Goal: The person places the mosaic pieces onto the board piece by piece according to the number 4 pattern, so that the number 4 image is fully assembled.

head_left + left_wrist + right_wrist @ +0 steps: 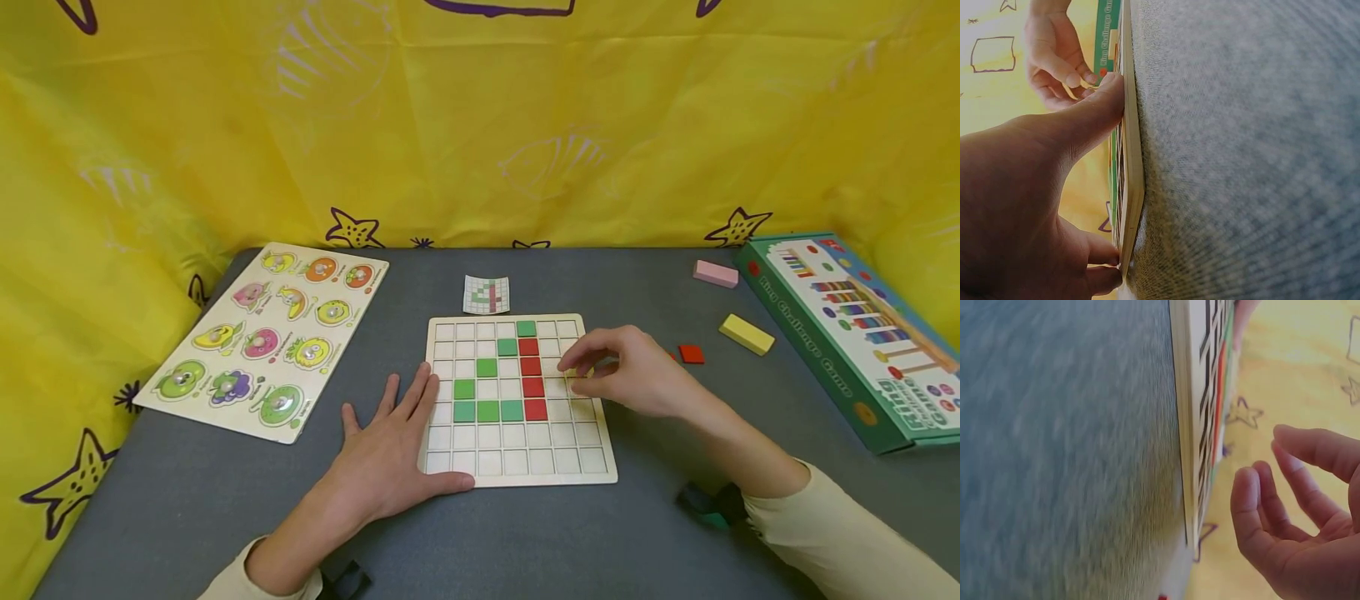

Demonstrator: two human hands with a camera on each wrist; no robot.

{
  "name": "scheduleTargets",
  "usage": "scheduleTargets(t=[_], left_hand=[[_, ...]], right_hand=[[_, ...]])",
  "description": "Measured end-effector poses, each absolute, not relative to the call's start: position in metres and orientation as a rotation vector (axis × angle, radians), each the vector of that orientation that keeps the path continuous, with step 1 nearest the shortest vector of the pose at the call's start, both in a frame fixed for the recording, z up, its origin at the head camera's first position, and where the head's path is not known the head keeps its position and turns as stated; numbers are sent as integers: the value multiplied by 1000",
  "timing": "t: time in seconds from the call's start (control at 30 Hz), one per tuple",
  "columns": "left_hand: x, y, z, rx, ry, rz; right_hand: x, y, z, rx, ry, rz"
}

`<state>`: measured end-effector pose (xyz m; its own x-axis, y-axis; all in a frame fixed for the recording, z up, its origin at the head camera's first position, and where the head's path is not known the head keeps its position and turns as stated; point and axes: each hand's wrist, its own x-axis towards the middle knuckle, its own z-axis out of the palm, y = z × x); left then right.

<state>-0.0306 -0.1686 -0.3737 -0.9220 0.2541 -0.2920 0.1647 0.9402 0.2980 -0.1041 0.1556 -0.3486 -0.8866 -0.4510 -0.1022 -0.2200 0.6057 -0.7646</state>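
A white grid board (pixel 517 462) lies flat on the dark table. Green tiles (pixel 487 411) form a stepped diagonal and a row on it, beside a column of red tiles (pixel 532 367). Spread along the board's left side and near corner, my left hand (pixel 386 458) touches it with straight fingers and thumb. Over the right part of the board hovers my right hand (pixel 637 371), its fingers loosely bent. In the right wrist view, thumb and fingertips (pixel 1247 481) stand apart with nothing seen between them. A small printed pattern card (pixel 486 295) lies just beyond the board.
Loose red tiles (pixel 691 354) lie right of the board, one partly behind my right hand. Farther right are a yellow block (pixel 746 334), a pink block (pixel 716 273) and a green game box (pixel 847 358). A fruit puzzle board (pixel 247 340) lies at the left.
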Motion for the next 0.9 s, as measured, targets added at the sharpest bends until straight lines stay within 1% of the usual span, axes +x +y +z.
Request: scheduleTargets(t=[0.47, 0.9], left_hand=[[-30, -169, -373, 315, 2768, 383], [-31, -168, -373, 306, 2761, 383]], right_hand=[[-108, 195, -337, -416, 2641, -1230], [-119, 233, -341, -278, 2615, -1202]])
